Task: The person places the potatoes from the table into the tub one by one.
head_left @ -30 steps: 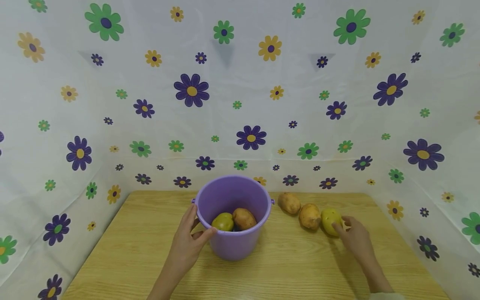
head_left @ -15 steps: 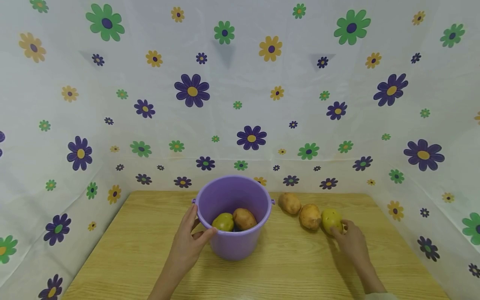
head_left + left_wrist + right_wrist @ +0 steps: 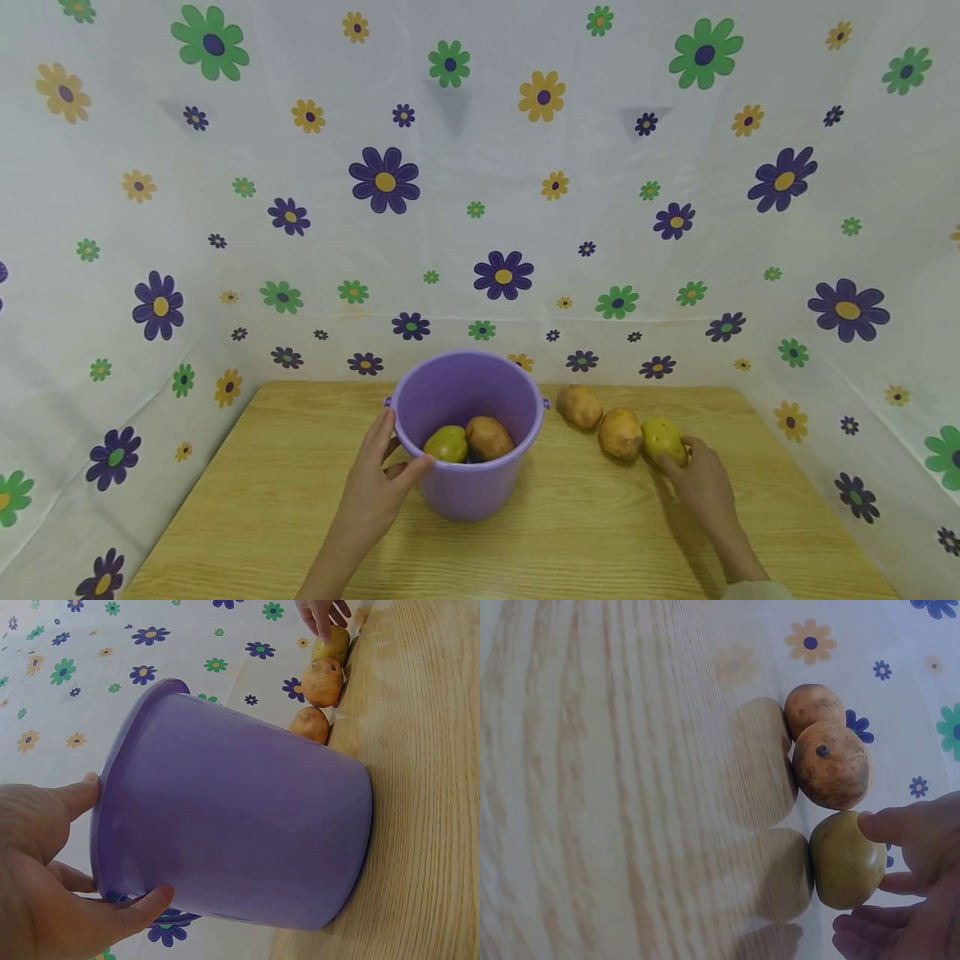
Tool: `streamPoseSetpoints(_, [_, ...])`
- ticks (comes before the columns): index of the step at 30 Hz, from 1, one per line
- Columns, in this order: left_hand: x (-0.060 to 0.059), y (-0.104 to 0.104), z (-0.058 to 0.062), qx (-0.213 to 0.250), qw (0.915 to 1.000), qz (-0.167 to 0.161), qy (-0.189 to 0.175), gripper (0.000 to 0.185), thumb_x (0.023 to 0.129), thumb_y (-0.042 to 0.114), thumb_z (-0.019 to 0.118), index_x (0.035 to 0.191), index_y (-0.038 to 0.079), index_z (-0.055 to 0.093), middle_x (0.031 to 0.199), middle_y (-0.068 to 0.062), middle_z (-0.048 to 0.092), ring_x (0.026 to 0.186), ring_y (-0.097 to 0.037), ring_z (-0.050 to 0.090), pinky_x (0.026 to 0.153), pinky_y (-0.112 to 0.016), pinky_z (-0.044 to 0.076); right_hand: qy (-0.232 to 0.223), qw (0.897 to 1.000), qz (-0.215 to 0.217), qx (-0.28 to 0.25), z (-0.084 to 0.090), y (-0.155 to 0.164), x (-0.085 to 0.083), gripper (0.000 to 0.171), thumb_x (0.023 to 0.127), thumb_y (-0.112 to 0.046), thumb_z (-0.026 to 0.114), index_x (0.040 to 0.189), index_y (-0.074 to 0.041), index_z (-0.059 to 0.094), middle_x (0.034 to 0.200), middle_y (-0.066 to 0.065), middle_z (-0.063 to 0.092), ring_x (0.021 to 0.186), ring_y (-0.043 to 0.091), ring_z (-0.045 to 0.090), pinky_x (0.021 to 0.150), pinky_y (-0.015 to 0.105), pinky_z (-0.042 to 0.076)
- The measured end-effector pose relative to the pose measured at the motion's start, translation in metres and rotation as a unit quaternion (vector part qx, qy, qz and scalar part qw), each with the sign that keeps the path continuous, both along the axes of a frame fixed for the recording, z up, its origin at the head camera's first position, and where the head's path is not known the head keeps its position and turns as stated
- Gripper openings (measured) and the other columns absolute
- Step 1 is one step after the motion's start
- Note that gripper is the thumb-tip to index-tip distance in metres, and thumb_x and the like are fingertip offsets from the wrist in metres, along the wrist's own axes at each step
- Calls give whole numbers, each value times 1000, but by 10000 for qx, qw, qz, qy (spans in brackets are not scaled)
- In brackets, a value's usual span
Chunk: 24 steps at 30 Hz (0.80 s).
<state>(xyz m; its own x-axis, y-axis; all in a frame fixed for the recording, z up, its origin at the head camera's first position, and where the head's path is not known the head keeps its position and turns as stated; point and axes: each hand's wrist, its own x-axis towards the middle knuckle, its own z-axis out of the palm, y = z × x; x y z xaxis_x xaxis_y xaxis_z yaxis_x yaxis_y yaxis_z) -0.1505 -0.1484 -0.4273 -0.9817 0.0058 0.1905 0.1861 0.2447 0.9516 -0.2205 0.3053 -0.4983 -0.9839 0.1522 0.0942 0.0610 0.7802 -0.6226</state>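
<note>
My left hand (image 3: 372, 479) holds the near-left rim of a purple bucket (image 3: 472, 492), thumb and fingers spread along it. The bucket stands upright on the table. Inside lie a green fruit (image 3: 447, 444) and a brown potato (image 3: 490, 438), side by side. To the right, my right hand (image 3: 703, 483) holds a round yellow-green fruit (image 3: 663, 440) between thumb and fingers. In the right wrist view, the thumb touches one side of this speckled fruit (image 3: 847, 862), and the other fingers sit around its far side. The fruit still rests on the table.
Two potatoes, one nearer (image 3: 620, 432) and one farther back (image 3: 579, 406), lie in a row between bucket and fruit. The wooden table (image 3: 300, 475) is enclosed at the back and sides by white cloth (image 3: 480, 233) printed with flowers.
My right hand has moved slightly left, closing its thumb and fingers more around the yellow-green fruit. The left hand and the bucket have stayed in place.
</note>
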Motion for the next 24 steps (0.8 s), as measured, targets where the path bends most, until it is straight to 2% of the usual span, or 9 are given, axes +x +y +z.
streamPoseSetpoints(4, [0,0,0,-4,10000,-8,-13,95,94,23,78,163,-1,17,171,-18,11,146,-42,37,107,-41,53,-82,10000,-28,-30,0,0,-1,69,102,-23,63,143,25,34,135,49,45,120,59,51,95,67,51])
streamPoseSetpoints(11, [0,1,0,42,10000,9,-10,95,94,20,79,163,-1,18,171,-18,12,146,-43,37,106,-42,53,-246,9996,-100,22,-3,-2,-5,79,101,-27,68,147,23,29,140,49,39,126,62,45,102,73,44])
streamPoseSetpoints(19, [-1,1,0,27,10000,28,-34,94,94,19,78,163,-2,18,171,-19,11,146,-43,37,106,-41,53,-10,9996,-168,230,-11,0,-8,71,98,-16,70,144,22,33,134,48,45,120,62,50,94,72,49])
streamPoseSetpoints(24, [-1,1,2,-9,10000,38,-17,94,94,20,78,163,-2,18,171,-19,12,146,-43,38,107,-43,53,99,9994,-189,280,-16,2,-10,69,97,-15,71,143,21,36,131,47,48,117,60,53,91,71,51])
